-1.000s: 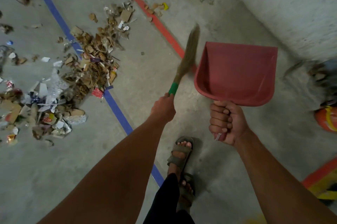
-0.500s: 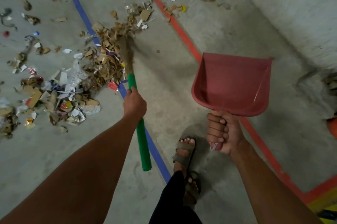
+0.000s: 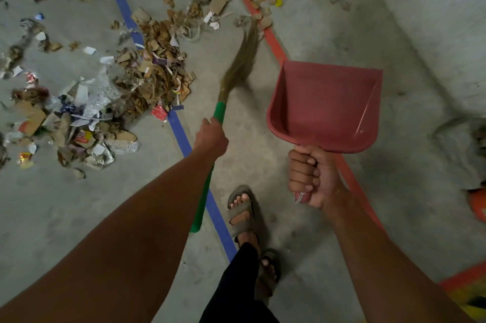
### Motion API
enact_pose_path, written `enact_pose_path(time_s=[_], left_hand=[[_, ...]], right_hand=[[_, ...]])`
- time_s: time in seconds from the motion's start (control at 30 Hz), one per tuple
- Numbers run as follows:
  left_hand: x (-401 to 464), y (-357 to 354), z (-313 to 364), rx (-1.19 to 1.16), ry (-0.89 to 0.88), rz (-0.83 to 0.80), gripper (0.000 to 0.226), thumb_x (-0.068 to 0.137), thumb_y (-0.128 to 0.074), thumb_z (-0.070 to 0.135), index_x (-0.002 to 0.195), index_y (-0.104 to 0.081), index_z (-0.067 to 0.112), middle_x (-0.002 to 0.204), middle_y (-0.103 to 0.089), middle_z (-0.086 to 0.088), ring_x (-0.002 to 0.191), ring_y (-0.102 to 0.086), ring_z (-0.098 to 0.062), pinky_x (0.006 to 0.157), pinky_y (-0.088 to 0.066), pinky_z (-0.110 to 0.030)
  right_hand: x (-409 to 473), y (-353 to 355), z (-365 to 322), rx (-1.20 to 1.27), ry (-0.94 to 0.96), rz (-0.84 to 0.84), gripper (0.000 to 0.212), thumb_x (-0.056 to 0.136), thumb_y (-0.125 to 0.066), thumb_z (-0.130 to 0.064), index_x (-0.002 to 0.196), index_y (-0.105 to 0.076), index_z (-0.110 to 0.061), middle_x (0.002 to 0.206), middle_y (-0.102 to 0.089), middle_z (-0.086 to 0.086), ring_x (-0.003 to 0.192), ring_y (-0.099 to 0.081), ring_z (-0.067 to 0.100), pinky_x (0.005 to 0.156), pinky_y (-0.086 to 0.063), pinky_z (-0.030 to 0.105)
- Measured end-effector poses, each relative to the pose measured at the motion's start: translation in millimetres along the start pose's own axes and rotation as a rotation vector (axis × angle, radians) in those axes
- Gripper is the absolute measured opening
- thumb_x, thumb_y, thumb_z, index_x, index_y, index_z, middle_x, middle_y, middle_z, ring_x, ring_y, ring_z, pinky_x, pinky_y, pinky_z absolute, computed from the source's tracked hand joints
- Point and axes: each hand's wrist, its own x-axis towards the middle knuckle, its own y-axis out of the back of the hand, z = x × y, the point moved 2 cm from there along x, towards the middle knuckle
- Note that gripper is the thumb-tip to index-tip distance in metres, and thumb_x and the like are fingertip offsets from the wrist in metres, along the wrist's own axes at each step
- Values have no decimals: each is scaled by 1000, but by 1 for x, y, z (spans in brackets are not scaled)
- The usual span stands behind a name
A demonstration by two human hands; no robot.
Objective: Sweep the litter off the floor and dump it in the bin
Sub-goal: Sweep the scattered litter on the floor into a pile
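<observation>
Litter [image 3: 110,101] sprawls over grey concrete floor [image 3: 328,230] crossed by blue tape [image 3: 181,130].

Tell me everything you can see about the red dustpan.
The red dustpan looks like smooth plastic, a wide scoop with raised side walls and a rounded back. It is empty and held above the concrete floor, open mouth pointing away from the person. The right hand grips its handle, which the fist mostly hides.

Broom bristles [image 3: 243,59] motion-blurred; dustpan handle [image 3: 299,197] hidden in right hand [image 3: 313,178]; orange object [image 3: 477,207] cut off by edge.
</observation>
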Motion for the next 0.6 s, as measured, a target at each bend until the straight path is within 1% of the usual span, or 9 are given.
enact_pose_path(time_s=[0.1,0.2,0.27,0.33,0.43,0.47,0.53,0.6], left_hand=[[11,17,-8,-30,75,52,54,102,-51,13,152,-31,8,126,-50,-20,105,-63,-41,81,-54,-48],[16,32,-7,-100,51,123,61,101,-44,11,157,-21,16,122,-43,-17,90,-63,-39,76,-57,-53],[19,38,2,-132,5,156,64,102,-44,13,160,-16,21,118,-40,-13,78,-58,-30,67,-51,-47],[20,42,22,-149,-48,155,65,103,-45,16,160,-15,22,116,-39,-11,69,-52,-22,63,-47,-41],[28,42,60,-166,-101,116,63,103,-44,19,160,-16,23,119,-39,-12,69,-55,-24,64,-51,-44],[34,42,74,-156,-111,90,64,104,-44,18,160,-15,23,121,-38,-11,70,-55,-24,64,-50,-43],[47,43,97,-98,-151,36,66,104,-45,15,162,-13,24,123,-36,-11,69,-52,-22,62,-49,-40],[66,47,113,-27,-190,-15,68,102,-49,12,161,-18,24,123,-38,-12,74,-55,-24,63,-53,-40]], right_hand=[[20,-1,-14,2,-6,12,40,92,-59,-21,62,-33,-26,42,-23,-10,33,-20,8,35,-26,22],[40,-6,-30,21,-17,20,41,91,-61,-21,62,-33,-26,41,-23,-10,32,-20,8,35,-25,22],[51,-12,-44,32,-25,12,41,91,-63,-20,62,-35,-26,41,-23,-10,32,-20,8,35,-25,22],[60,-20,-61,29,-28,8,41,91,-64,-20,61,-37,-25,41,-22,-10,32,-19,8,34,-25,22],[67,-30,-85,-5,-13,8,39,90,-64,-20,59,-40,-24,41,-22,-10,32,-19,7,35,-24,21],[69,-32,-93,-6,-7,9,40,91,-62,-20,60,-38,-25,41,-23,-10,32,-19,7,35,-24,22],[72,-35,-108,-2,1,12,40,92,-60,-20,61,-37,-25,41,-24,-10,32,-20,7,36,-24,22],[74,-36,-121,-24,7,31,39,91,-61,-21,59,-38,-24,41,-23,-10,32,-20,7,35,-24,21]])
